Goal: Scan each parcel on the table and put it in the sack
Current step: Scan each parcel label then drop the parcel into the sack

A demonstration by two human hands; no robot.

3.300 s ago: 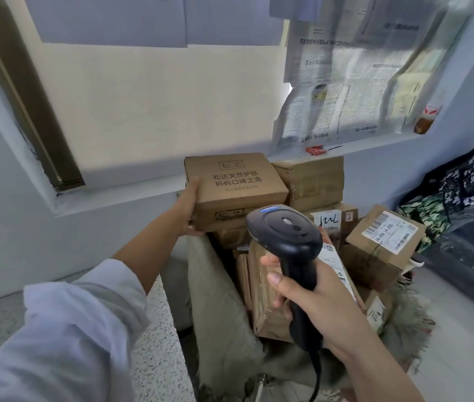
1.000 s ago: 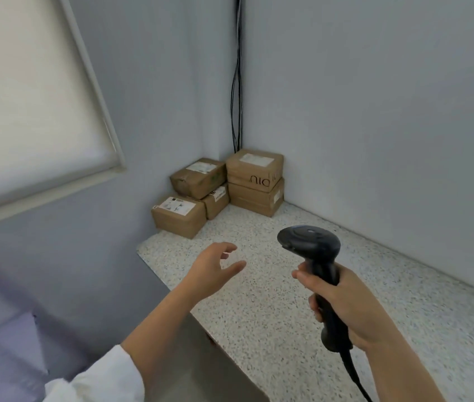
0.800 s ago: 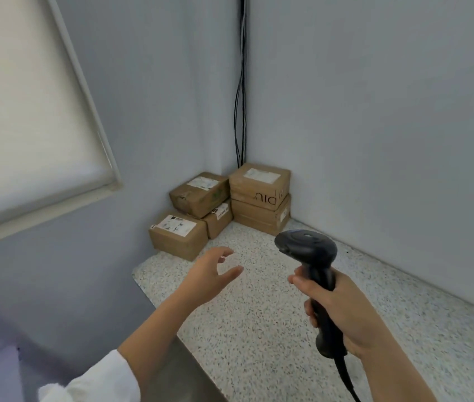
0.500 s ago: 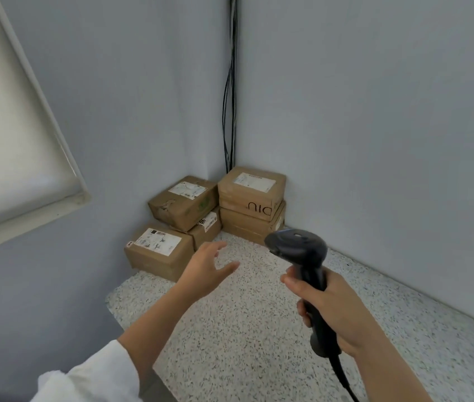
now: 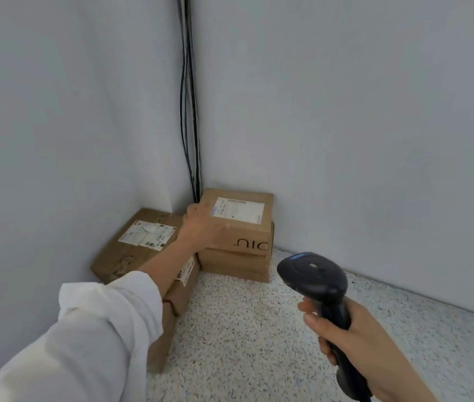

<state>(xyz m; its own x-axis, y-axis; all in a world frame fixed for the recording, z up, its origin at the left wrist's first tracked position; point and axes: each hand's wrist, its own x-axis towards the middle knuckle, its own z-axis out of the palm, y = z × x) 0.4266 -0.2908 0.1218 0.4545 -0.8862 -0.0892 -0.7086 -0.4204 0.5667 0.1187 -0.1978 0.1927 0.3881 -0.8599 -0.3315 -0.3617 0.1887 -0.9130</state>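
Head view: left hand (image 5: 201,227) grips the left edge of the top parcel (image 5: 241,224) on the corner stack, not yet lifted. Right hand (image 5: 354,352) is wrapped round the scanner (image 5: 317,280) above the table (image 5: 244,329). This one looks unscanned; at least three other parcels (image 5: 134,248) wait, and the sack is out of view.

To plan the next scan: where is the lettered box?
Head view: the lettered box sits in the far corner of the table, atop another box, under the black cables; the left hand grips its left edge.
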